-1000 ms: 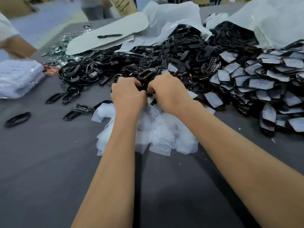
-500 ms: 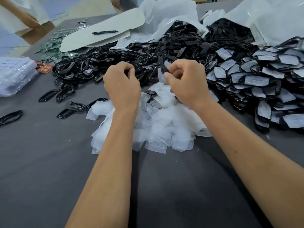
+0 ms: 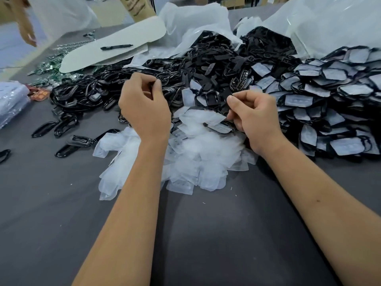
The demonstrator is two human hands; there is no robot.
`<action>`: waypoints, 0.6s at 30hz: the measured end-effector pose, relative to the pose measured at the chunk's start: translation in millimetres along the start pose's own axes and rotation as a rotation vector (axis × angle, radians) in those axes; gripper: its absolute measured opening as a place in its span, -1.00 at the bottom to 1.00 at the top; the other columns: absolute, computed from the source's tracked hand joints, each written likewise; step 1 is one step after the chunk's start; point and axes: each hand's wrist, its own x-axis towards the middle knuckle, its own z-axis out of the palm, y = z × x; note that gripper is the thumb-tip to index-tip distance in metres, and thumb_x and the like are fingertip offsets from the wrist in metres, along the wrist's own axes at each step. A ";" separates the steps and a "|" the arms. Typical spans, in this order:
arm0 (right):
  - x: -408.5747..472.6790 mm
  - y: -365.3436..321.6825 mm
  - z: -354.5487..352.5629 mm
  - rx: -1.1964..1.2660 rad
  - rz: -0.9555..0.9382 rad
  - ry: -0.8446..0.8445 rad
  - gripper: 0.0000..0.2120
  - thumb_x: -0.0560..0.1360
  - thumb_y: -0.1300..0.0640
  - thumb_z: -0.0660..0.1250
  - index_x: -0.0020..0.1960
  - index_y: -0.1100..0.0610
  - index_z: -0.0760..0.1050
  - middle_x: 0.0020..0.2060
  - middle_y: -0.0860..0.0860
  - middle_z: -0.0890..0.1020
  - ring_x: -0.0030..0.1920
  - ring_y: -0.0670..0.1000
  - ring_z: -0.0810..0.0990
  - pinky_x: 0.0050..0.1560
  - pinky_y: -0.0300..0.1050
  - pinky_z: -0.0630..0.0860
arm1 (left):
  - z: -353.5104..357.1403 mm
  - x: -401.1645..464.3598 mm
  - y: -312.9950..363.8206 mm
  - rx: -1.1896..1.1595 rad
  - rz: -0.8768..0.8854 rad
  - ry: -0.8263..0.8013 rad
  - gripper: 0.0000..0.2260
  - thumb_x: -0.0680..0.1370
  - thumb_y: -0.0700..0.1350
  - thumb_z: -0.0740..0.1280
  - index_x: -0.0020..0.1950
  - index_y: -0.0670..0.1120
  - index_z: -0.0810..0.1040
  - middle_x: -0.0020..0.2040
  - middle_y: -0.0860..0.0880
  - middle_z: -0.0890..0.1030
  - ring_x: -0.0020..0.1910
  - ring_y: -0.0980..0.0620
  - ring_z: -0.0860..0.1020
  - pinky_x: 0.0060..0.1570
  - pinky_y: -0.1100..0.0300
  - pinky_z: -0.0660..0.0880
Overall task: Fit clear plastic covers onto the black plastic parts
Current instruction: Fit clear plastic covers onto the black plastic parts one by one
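A loose heap of clear plastic covers (image 3: 198, 153) in the middle of a dark grey table (image 3: 206, 234), just in front of the person. Directly behind it, a wide mound of bare black plastic parts (image 3: 206, 65) spilling across the tabletop. To the right, touching that mound, a second pile of black parts with covers fitted (image 3: 329, 96), pale faces showing inside black rims. Above the near edge of the clear heap, the right hand (image 3: 255, 118), fingers curled inward, thumb and fingertips pinching a covered black part (image 3: 221, 127) low against the heap. To the left of it and well apart, the left hand (image 3: 144, 108) raised over the border between heap and black mound, fingers curled tight with the thumb pressed to the fingertips; whether anything small is pinched there, impossible to tell. Both bare forearms reaching in from the bottom edge. Left of the clear heap, a few stray black parts (image 3: 68, 137) lying singly on the table. At the far left edge, a stack of wrapped packets (image 3: 10, 102). Farther back on the left, a pale curved board (image 3: 115, 48) with a black pen (image 3: 116, 47) lying on top. Behind the black mound, crumpled white plastic bags (image 3: 195, 19) opened toward the piles. In the top left corner, another person's hand (image 3: 28, 38), hanging past the table's far side.
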 end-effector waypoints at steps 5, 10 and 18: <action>1.9 4.6 0.2 -0.003 -0.043 0.028 -0.90 0.60 0.22 0.42 -0.10 0.11 0.64 -0.45 -0.02 0.59 -0.52 -0.17 0.46 -0.46 -0.39 0.38 | 19.1 -15.1 19.3 -0.296 -0.083 -0.286 -0.90 0.63 -0.16 0.36 -0.08 -0.04 0.55 -0.25 -0.01 0.66 -0.26 -0.11 0.67 -0.28 -0.02 0.63; 0.6 7.3 2.3 -0.060 -0.101 0.011 -0.88 0.58 0.17 0.44 -0.14 0.04 0.64 -0.47 -0.09 0.58 -0.45 -0.11 0.50 -0.44 -0.34 0.38 | 28.1 -34.9 27.5 -0.612 -0.358 -0.510 -0.91 0.73 -0.17 0.21 0.03 -0.12 0.43 -0.09 -0.24 0.67 -0.34 -0.23 0.71 -0.49 0.16 0.56; 3.4 10.7 4.3 -0.151 -0.239 0.112 -0.61 0.53 0.11 0.39 -0.36 0.17 0.29 -0.45 -0.09 0.36 -0.36 -0.07 0.30 -0.29 -0.11 0.32 | 36.5 -40.1 15.7 -0.608 -0.413 -0.502 -0.89 0.68 -0.22 0.30 0.08 -0.27 0.52 -0.28 -0.09 0.70 -0.47 -0.02 0.62 -0.49 0.23 0.48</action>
